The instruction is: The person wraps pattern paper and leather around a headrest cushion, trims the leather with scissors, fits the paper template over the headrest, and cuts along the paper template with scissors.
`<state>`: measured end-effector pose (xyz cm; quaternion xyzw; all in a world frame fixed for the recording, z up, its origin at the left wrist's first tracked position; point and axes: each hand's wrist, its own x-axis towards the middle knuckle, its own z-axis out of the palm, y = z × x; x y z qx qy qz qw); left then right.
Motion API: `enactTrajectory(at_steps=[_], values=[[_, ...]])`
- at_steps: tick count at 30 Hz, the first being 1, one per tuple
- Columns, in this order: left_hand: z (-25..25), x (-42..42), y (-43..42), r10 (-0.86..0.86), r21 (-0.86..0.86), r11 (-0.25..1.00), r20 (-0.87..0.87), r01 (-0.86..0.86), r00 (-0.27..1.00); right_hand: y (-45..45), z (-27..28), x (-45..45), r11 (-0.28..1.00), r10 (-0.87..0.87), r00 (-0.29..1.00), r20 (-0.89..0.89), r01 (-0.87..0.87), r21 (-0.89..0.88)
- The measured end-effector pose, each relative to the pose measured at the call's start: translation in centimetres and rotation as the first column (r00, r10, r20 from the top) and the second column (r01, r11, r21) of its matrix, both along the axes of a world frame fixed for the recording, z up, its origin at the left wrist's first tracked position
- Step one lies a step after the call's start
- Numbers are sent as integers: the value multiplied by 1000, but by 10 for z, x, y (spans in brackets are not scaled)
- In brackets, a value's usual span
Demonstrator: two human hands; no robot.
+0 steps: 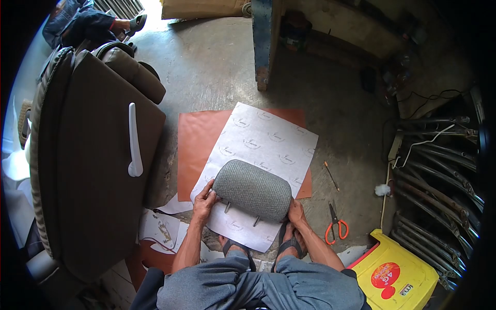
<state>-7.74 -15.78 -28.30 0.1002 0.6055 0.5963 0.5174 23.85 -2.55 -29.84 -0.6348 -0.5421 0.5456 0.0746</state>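
A grey woven-fabric headrest [253,188] with two short metal posts is held between my hands, tilted, its posts pointing toward me. My left hand [204,200] grips its left end, with the fingers closed on the edge. At the right end, my right hand [296,213] is closed on the lower corner. Beneath the headrest is a white printed sheet [274,135] set at an angle. Under that sheet lies a brown leather-like piece [199,142]. Whether the headrest touches the sheet, I cannot tell.
Orange-handled scissors [337,228] and a thin pencil-like stick [331,176] lie right of the sheet. A dark brown car seat [98,155] stands at the left. Metal tube frames [439,175] are stacked at the right, by a yellow box [395,274]. Another person's leg [88,26] shows top left.
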Motion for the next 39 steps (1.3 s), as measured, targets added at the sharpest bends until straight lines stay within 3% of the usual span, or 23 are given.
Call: enactTrajectory(at_steps=[13, 15, 19, 21, 22, 25, 26, 28, 30, 31, 33, 36, 39], values=[[14, 2, 6, -1, -4, 1000, -3, 1, 1000, -2, -9, 3, 995, 50, 999, 21, -52, 86], [17, 3, 6, 26, 57, 998, -87, -21, 996, -10, -3, 3, 995, 0, 1000, -21, 2, 97], [29, -1, -5, -6, 39, 999, -167, 13, 986, -26, 0, 7, 997, 78, 994, 76, -80, 23], [33, -1, -11, -36, -12, 999, -186, 35, 982, -33, 4, 7, 980, 93, 984, 151, -63, -187], [36, -2, -15, -69, -58, 997, -210, 58, 975, -35, 5, 6, 979, 99, 984, 149, -69, -193], [40, 1, -20, -81, -175, 984, -291, 30, 953, -39, 27, -4, 965, 216, 938, 270, -162, -207], [45, 0, -24, -83, -192, 981, -292, 27, 953, -36, 59, -12, 955, 260, 920, 293, -200, -221], [63, 0, -28, -125, -194, 980, -436, 42, 891, -43, 67, -12, 936, 318, 895, 314, -243, -254], [74, 1, -34, -122, -210, 977, -439, 30, 890, -47, 46, -4, 801, 597, 703, 386, -496, -334], [67, 0, -40, -113, -207, 978, -441, 22, 890, -51, 42, -3, 782, 623, 678, 389, -524, -339], [56, -1, -52, -107, -217, 976, -442, 10, 891, -55, 36, -3, 794, 606, 710, 359, -507, -336], [43, 1, -59, -103, -248, 968, -466, -19, 879, -51, 30, -8, 891, 422, 877, 231, -353, -286], [41, 5, -54, -66, -206, 978, -466, -35, 882, -47, 22, -13, 928, 296, 948, 120, -256, -270]])
